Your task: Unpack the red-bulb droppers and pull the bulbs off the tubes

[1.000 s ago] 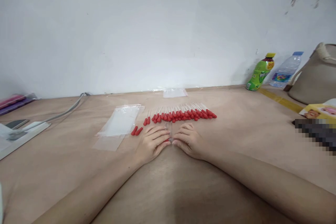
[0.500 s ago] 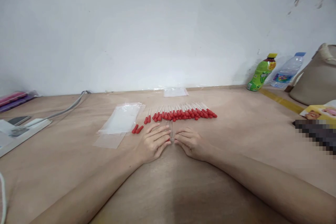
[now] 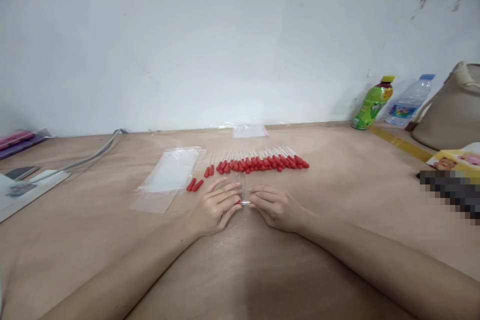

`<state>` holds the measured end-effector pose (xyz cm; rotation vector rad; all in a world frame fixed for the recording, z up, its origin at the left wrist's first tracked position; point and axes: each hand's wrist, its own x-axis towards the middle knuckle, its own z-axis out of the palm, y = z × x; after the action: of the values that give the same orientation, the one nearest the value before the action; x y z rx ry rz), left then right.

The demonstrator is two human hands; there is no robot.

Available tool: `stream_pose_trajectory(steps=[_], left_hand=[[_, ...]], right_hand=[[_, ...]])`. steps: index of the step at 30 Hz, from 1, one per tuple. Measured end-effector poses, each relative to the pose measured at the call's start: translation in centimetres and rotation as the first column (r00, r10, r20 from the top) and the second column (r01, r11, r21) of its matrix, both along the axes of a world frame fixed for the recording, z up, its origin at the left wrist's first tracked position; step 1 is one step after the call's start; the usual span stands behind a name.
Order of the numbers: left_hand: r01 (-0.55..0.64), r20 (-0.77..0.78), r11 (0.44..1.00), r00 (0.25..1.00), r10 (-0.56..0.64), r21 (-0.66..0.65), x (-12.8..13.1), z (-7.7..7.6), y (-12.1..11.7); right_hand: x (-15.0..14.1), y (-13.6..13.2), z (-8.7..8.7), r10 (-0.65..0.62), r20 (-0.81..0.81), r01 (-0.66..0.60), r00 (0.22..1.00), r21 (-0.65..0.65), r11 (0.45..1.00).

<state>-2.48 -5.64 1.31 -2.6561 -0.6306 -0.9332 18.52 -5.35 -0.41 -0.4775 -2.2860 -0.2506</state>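
My left hand point(image 3: 219, 207) is closed on a red rubber bulb point(image 3: 237, 202), of which only a small bit shows at the fingertips. My right hand point(image 3: 275, 206) pinches a thin clear glass tube point(image 3: 245, 203) that spans the small gap to the bulb. Whether the tube sits inside the bulb is hidden by the fingers. Just beyond the fingertips lie loose clear glass tubes point(image 3: 243, 182). Two loose red bulbs point(image 3: 197, 185) rest left of my left hand. Behind both hands stretches a row of glass droppers with red bulbs point(image 3: 262, 162), their tips pointing to the wall.
Clear plastic zip bags point(image 3: 170, 172) are stacked on the left, and another bag point(image 3: 249, 131) lies by the wall. A power strip point(image 3: 48, 182) with a cable is far left. A green bottle point(image 3: 372, 105), a water bottle point(image 3: 408, 102) and a beige bag point(image 3: 448, 115) stand right.
The hands stay nearly in place, the right one shifting very slightly. The glass tube between the fingertips shows more clearly now. The whole view has moved a little.
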Motion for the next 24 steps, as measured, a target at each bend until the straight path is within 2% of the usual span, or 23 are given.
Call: stream_pose_trajectory(steps=[13,24], left_hand=[[0.021,-0.044,0.999,0.999,-0.022,-0.027,-0.4,-0.2,-0.1],[0.046,-0.067,0.996,0.997,-0.041,0.077,-0.7,0.2,-0.5]], right_hand=[[1.0,-0.2,-0.1,-0.033,0.033,0.026,0.999,0.186,0.982],[1.8,-0.3,-0.2,0.033,0.031,-0.038,0.999,0.187,0.982]])
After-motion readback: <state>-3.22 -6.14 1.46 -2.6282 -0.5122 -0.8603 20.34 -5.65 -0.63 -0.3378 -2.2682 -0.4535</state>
